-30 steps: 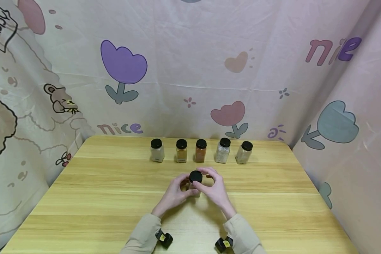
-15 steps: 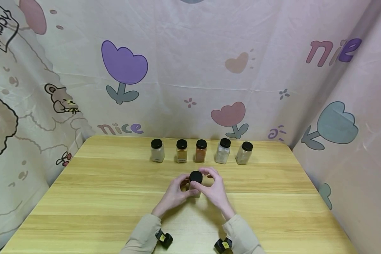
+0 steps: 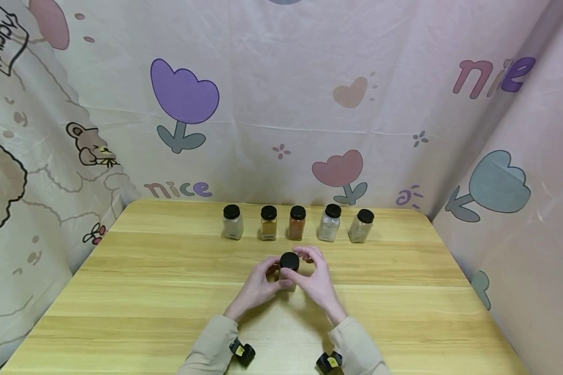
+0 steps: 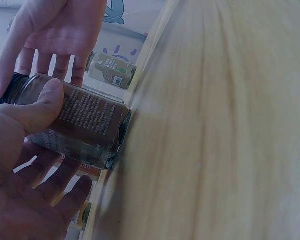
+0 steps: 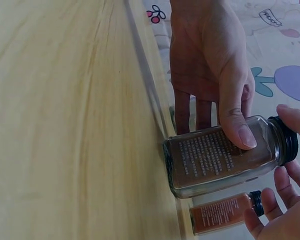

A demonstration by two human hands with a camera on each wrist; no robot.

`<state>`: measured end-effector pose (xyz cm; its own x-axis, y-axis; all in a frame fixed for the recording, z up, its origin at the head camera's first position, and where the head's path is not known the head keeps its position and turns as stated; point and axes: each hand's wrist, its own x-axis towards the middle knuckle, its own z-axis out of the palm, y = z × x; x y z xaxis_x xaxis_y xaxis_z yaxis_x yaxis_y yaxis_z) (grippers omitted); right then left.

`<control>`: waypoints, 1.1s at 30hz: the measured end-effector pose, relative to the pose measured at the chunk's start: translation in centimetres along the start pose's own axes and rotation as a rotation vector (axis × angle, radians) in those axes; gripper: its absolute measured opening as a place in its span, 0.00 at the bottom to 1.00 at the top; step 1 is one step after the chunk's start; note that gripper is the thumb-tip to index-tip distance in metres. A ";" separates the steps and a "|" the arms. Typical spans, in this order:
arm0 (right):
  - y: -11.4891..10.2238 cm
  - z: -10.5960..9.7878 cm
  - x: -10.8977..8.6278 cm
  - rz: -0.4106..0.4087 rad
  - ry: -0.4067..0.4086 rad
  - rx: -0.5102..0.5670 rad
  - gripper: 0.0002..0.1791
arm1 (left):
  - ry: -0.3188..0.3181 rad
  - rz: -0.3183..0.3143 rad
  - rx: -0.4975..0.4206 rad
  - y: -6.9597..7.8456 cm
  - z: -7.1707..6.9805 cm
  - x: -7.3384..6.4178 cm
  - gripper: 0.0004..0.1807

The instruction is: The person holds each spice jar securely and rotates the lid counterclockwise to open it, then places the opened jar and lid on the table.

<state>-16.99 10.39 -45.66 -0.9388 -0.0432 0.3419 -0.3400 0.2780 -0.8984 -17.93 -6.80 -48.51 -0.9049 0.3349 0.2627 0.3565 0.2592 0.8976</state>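
Observation:
A square glass spice jar point(image 3: 289, 262) with a black lid point(image 5: 284, 141) and brown contents stands upright on the table, between both hands. The left hand point(image 3: 257, 286) grips its body, thumb point(image 5: 238, 131) across the printed side and fingers round the far side. At the top, the right hand point(image 3: 316, 278) holds the lid, its thumb on the near edge and a fingertip at the far edge. The right hand's other fingers spread beside the jar in the left wrist view. Printed text covers the jar's side; part of its body is hidden by the hands.
Along the table's back stand several black-lidded jars: a whitish one point(image 3: 233, 225), a yellow one point(image 3: 268, 226), an orange-red one point(image 3: 296, 226), and pale ones point(image 3: 329, 226) at right. Behind them hangs a printed curtain point(image 3: 262, 104). The wooden table point(image 3: 145, 291) extends to both sides.
Hardly anything differs. Both hands stay at the jar in the same place, with only a tiny shift of the right hand's fingers beside the lid.

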 end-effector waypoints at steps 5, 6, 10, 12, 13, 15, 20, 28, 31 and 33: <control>0.1 -0.1 0.0 -0.016 -0.012 0.002 0.23 | 0.005 -0.010 0.007 0.1 0.0 -0.1 0.24; 0.3 -0.1 0.0 -0.018 -0.023 -0.001 0.23 | 0.005 -0.012 0.005 0.1 0.0 -0.1 0.24; 0.4 -0.4 0.0 -0.049 -0.056 0.000 0.24 | 0.005 -0.020 -0.004 0.2 0.0 -0.1 0.25; 0.4 -0.4 0.0 -0.053 -0.061 0.004 0.25 | 0.005 -0.020 -0.007 0.2 0.0 -0.1 0.25; 0.2 -0.4 0.0 -0.054 -0.058 0.006 0.26 | 0.005 -0.020 -0.010 0.2 -0.1 -0.1 0.25; 0.1 -0.3 0.0 -0.037 -0.053 0.005 0.27 | 0.005 -0.018 -0.012 0.2 0.0 -0.1 0.25; 0.0 0.0 -0.1 -0.004 -0.023 0.000 0.26 | 0.005 -0.012 0.000 0.0 0.0 0.0 0.25; 0.4 -0.2 0.0 -0.022 -0.052 0.005 0.23 | 0.001 -0.008 -0.007 0.2 0.0 0.0 0.24; 0.5 -0.3 -0.1 -0.040 -0.074 0.008 0.25 | 0.001 -0.002 -0.008 0.2 0.0 -0.1 0.25; 0.5 -0.2 -0.1 -0.037 -0.082 0.002 0.26 | 0.000 -0.003 -0.010 0.1 0.0 -0.1 0.25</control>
<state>-17.07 10.74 -46.07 -0.9271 -0.1314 0.3509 -0.3741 0.2731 -0.8862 -17.83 -6.82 -48.47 -0.9060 0.3338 0.2602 0.3516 0.2514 0.9018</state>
